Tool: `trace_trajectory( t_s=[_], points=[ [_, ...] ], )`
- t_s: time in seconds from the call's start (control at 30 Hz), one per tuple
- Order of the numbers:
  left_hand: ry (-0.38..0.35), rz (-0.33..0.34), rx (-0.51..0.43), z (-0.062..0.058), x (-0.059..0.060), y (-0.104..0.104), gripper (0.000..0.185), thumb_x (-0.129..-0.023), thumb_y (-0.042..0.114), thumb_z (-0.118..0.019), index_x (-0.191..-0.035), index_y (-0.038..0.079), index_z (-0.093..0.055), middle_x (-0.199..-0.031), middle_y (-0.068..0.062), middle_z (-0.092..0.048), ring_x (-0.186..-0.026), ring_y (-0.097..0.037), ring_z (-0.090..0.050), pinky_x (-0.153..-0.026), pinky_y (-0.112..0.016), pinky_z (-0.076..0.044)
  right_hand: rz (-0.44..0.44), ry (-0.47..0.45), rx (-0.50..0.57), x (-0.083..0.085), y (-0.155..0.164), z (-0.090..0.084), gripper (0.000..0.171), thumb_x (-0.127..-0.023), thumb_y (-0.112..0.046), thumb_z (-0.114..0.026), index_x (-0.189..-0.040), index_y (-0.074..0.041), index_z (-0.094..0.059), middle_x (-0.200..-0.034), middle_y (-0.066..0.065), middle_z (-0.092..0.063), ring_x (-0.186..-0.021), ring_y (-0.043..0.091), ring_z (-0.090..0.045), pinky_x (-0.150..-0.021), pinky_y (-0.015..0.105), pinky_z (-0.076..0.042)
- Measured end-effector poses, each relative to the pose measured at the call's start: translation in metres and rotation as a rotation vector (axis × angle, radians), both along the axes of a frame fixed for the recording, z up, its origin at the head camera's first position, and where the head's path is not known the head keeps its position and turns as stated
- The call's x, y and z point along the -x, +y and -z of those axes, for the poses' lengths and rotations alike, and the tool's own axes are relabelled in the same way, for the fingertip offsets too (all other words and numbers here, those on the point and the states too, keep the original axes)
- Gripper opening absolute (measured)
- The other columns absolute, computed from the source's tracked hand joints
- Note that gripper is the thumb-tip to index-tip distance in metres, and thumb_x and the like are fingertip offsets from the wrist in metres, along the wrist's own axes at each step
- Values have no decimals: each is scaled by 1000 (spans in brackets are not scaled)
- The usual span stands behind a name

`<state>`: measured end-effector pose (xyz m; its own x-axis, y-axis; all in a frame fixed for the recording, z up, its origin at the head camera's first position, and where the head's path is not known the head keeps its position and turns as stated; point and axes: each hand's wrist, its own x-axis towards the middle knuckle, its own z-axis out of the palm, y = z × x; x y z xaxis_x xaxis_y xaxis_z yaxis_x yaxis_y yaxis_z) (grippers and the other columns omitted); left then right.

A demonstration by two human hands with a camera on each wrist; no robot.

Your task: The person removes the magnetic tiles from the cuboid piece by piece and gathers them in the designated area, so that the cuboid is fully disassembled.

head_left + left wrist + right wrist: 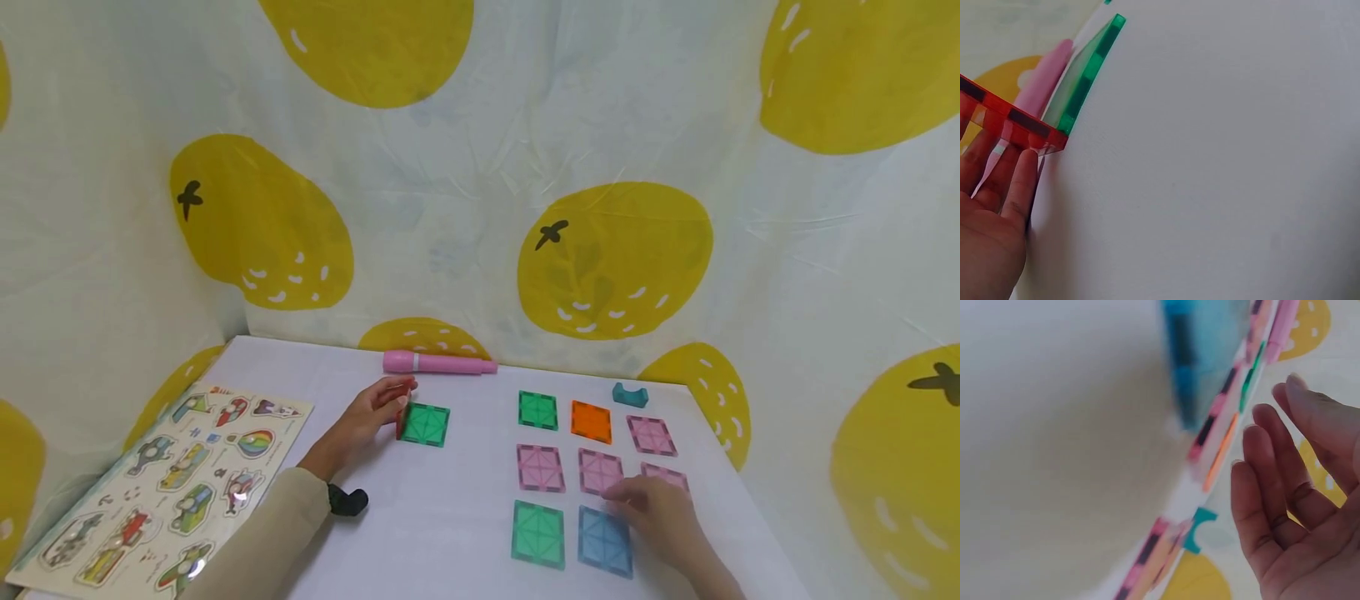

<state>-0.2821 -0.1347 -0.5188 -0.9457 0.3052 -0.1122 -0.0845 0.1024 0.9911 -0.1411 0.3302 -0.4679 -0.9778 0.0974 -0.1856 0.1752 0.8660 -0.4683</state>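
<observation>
My left hand [369, 410] holds a red magnetic tile [403, 413] upright on its edge. This red tile stands along the left side of a flat green magnetic tile [426, 425]; in the left wrist view their corners appear to meet. Over the tile group at the right hovers my right hand [662, 517], fingers bent loosely and nothing between them. Nearest to it are a blue tile [602, 542], a pink tile [598, 472] and another pink tile [664, 477], partly hidden behind the hand.
More tiles lie in loose rows: green [537, 411], orange [591, 422], pink [652, 436], pink [539, 468] and green [537, 535]. A teal bridge-shaped block [629, 395] and a pink pen-like stick [442, 363] lie at the back. A picture puzzle board [161, 483] lies left.
</observation>
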Motion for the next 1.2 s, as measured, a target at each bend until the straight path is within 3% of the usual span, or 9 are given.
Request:
trace_trajectory(
  t_s=[0.17,0.37,0.67,0.83,0.93,1.2],
  points=[
    [-17,-8,-2,-2,-1,-3,52,-110,29,-60,-160,22,-45,-164,-4,-51,-153,-27,-46,-120,-43,-50,-32,90,64,6,-23,-12,15,-91,-24,-86,-106,-28,-83,-100,-13,-79,-84,9,-65,-89,35,-64],
    [-9,-15,34,-11,-6,-10,54,-110,29,-60,-161,24,-43,-164,-7,-50,-150,-30,-49,-115,-43,-54,-98,128,172,22,-56,-17,18,-92,-20,-85,-109,-25,-83,-106,-10,-79,-88,8,-69,-88,31,-65],
    [97,-64,266,-23,-7,-29,52,-108,25,-63,-158,23,-50,-148,-15,-56,-131,-34,-56,-98,-38,-63,-295,144,289,53,-105,-15,21,-95,-19,-82,-116,-20,-81,-100,-9,-76,-88,13,-66,-78,17,-59],
    [124,-75,422,-30,-5,-39,52,-107,19,-63,-157,17,-52,-142,-18,-60,-119,-32,-61,-91,-34,-63,-346,157,311,70,-136,-14,31,-94,-27,-83,-124,-26,-77,-111,0,-76,-100,19,-68,-90,31,-63],
    [143,-33,515,-32,-3,-44,57,-104,20,-68,-157,11,-51,-138,-20,-62,-115,-32,-62,-88,-36,-64,-362,149,311,81,-155,-13,43,-91,-30,-86,-132,-27,-72,-122,6,-75,-111,25,-68,-98,43,-62],
    [208,97,793,-26,1,-43,86,-83,22,-92,-157,11,-48,-134,-17,-61,-120,-31,-58,-104,-50,-59,-449,86,191,110,-193,-3,78,-84,-34,-92,-152,-19,-57,-142,10,-65,-130,31,-61,-109,54,-55]
  ],
)
